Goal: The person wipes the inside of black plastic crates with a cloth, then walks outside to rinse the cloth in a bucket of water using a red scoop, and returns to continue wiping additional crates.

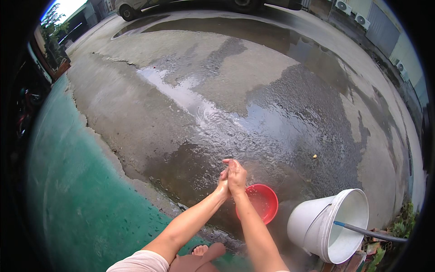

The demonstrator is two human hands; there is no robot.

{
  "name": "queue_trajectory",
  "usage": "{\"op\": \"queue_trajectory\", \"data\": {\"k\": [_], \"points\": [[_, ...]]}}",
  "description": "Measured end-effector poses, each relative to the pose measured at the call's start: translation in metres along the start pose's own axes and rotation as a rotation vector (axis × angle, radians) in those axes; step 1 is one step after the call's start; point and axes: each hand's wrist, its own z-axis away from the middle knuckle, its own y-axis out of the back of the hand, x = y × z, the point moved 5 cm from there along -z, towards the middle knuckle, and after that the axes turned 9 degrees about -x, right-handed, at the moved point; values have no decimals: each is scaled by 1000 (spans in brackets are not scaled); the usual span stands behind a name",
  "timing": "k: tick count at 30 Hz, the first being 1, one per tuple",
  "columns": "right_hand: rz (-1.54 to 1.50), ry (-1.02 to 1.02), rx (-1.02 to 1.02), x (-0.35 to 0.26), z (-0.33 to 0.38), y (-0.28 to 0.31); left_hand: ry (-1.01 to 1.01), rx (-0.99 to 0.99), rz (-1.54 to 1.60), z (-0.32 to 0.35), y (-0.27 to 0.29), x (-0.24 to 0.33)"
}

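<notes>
A pale short sleeve point(139, 261), brownish-pink trousers point(188, 263) and a dark sandal point(193, 248) show.

Left hand point(223, 185) and right hand point(237, 178) press together near a red basin point(274, 204).

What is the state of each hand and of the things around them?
Left hand: wet-looking, joined with the other
Right hand: wet-looking, joined with the left
Red basin: upright, seems to hold water
White bucket: lidless, handle down
Hose: end inside the bucket's mouth
Concrete ground: wet in patches
</notes>
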Motion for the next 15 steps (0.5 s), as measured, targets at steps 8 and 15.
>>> {"op": "queue_trajectory", "data": {"k": [8,15], "points": [[-892,-361,461,64,5,26,-269,268,-909,21,0,22],[-1120,-813,658,120,48,13,-292,-57,-1510,32,19,-11]]}}
